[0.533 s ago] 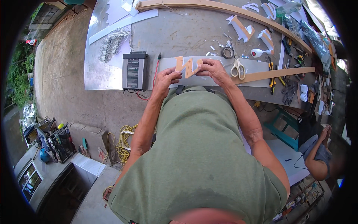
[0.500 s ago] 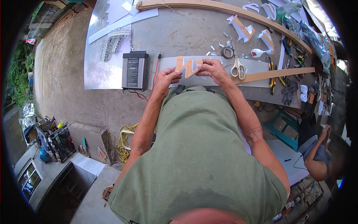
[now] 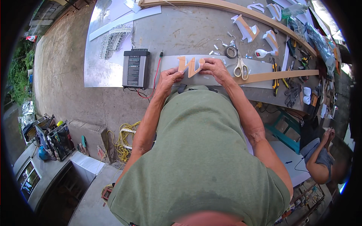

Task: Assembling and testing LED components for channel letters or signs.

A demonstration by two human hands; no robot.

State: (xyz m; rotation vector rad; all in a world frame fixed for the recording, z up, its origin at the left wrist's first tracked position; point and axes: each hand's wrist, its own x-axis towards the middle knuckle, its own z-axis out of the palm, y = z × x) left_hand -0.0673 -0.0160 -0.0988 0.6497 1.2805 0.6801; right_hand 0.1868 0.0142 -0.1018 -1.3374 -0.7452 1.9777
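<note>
A green shirt fills the lower centre of the frame, its wearer leaning over a grey workbench that spans the upper half. On the bench, left of centre, stands a boxy grey-and-black electrical unit. At upper centre, the left hand and right hand face each other, both closed in a pinch on a brown-faced zigzag piece. The piece lies directly between them, its longer span running left to right across the frame. The left hand grips its left end near the bottom, the right hand its right end; both touch it, so neither is nearer. At upper right lies a clear bottle, and below and left of it a smaller white bottle; the contents of both cannot be told.
</note>
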